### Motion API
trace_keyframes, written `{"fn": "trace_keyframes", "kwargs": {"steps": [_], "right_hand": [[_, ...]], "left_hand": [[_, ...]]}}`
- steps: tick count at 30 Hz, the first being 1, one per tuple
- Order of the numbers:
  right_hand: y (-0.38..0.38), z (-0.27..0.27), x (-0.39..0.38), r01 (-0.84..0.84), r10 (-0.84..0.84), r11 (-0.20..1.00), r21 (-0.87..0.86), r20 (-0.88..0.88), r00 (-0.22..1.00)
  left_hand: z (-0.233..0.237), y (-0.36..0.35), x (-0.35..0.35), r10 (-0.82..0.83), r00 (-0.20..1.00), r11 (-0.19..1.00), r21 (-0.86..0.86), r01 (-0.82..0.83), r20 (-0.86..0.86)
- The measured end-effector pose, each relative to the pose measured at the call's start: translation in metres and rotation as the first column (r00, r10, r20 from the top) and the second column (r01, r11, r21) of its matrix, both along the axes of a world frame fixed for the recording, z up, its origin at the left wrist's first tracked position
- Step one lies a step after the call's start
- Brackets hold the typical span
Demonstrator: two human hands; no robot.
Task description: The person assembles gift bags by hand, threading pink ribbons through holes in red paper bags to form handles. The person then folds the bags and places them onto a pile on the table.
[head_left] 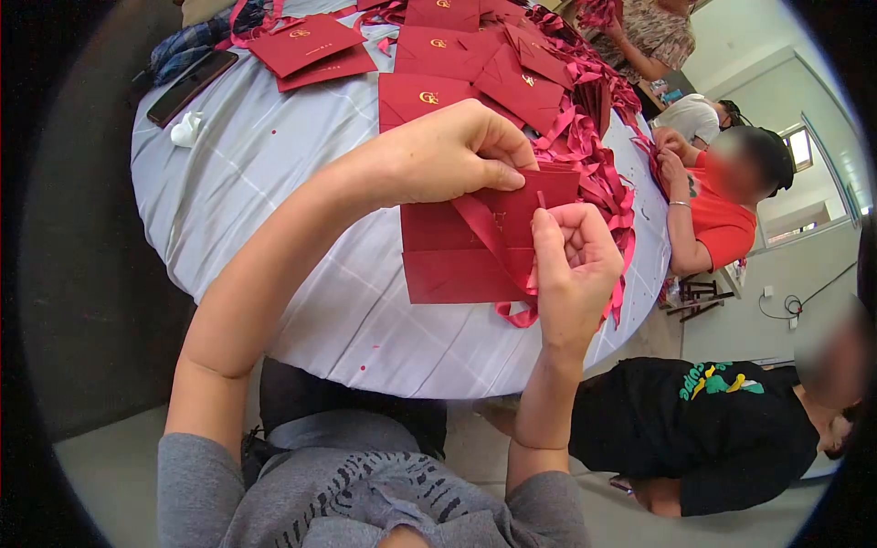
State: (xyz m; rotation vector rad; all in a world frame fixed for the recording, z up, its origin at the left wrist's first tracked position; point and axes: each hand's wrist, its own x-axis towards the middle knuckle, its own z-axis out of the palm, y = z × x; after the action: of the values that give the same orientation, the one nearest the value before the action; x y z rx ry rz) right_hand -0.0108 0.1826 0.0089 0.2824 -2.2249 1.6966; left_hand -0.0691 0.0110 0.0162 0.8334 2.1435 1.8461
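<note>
A red paper bag is held between the hands, its upper edge pinched by the left hand; a ribbon is gripped between thumb and finger of the right hand. The bag is judged light and fairly stiff but easily creased, so it is best taken by its folded edge; the ribbon seems soft, slippery and best pinched near its end. Beyond the left hand, more red bags are heaped on the cloth-covered table, with a phone farther to its left.
</note>
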Motion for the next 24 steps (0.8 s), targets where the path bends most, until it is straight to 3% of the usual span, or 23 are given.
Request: {"fn": "trace_keyframes", "kwargs": {"steps": [11,15,18,24], "right_hand": [[0.001,0.002,-0.005,-0.004,0.014,0.993,0.114,-0.084,0.996],[0.005,0.0,-0.008,0.09,-0.019,0.946,0.31,-0.225,0.974],[0.006,0.005,-0.007,0.11,-0.017,0.914,0.39,-0.235,0.972],[0.004,0.007,-0.009,0.122,-0.035,0.909,0.399,-0.218,0.975]], "left_hand": [[0.009,0.006,0.014,0.136,0.959,0.981,-0.1,-0.165,-0.249],[0.007,0.012,0.024,0.206,0.876,0.951,-0.123,-0.284,-0.437],[0.004,0.017,0.027,0.206,0.789,0.918,-0.164,-0.361,-0.579],[0.003,0.022,0.033,0.214,0.72,0.885,-0.18,-0.429,-0.66]]}}
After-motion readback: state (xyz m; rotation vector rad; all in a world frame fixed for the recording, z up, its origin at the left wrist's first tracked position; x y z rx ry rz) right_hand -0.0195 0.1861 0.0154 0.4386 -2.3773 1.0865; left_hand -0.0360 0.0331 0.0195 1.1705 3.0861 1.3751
